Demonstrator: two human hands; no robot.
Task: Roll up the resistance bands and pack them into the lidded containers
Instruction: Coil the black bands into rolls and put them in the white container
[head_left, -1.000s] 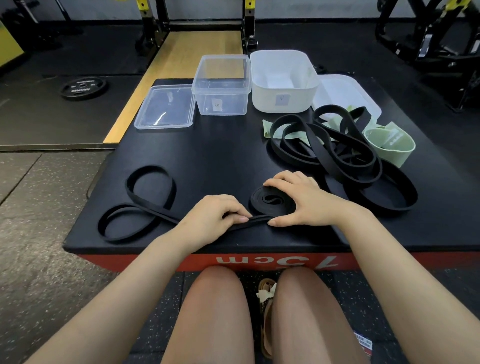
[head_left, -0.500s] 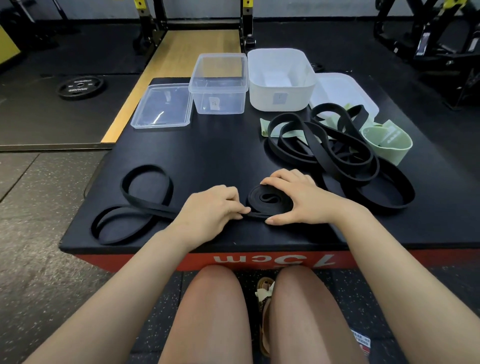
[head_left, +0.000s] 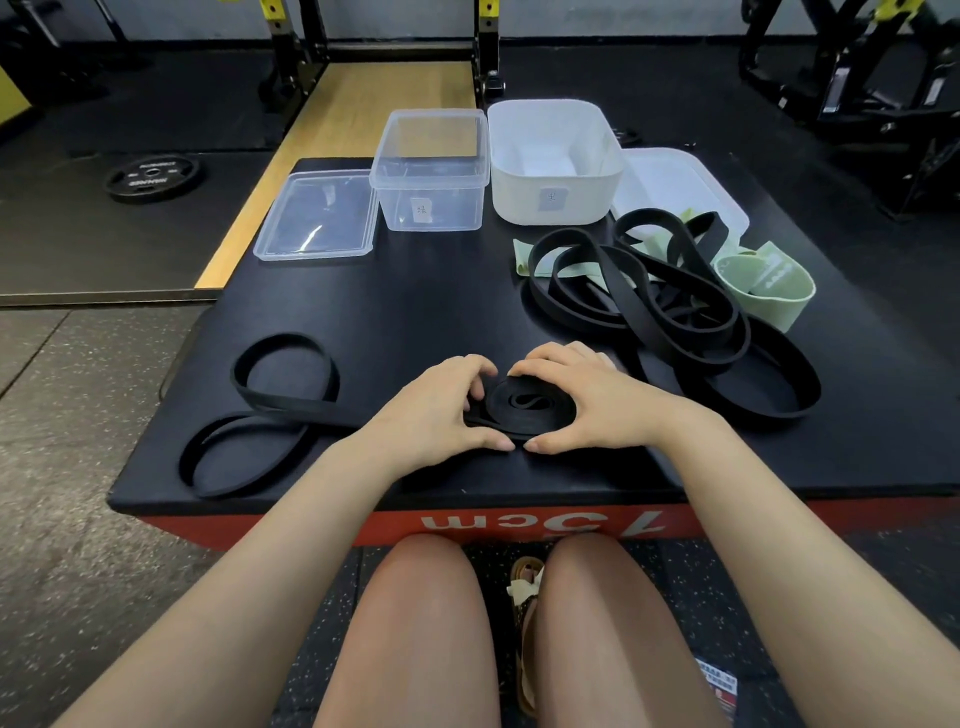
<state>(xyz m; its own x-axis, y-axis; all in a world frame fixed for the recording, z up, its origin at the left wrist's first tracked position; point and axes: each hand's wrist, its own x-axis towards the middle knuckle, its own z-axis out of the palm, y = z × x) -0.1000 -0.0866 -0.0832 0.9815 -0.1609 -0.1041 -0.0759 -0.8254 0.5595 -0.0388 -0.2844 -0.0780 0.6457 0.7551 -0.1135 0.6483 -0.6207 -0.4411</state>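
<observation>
From the head camera, your left hand (head_left: 434, 410) and right hand (head_left: 587, 402) both curled around the half-rolled black resistance band (head_left: 524, 408) at six o'clock on the plyo box (head_left: 415, 312); its loose tail trailed toward nine o'clock.

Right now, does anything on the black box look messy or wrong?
Nothing is broken or spilled. The one messy spot is the pile of black bands at the right, tangled over green bands and overlapping the white lid. Both tubs stand open, with no bands inside.
</observation>
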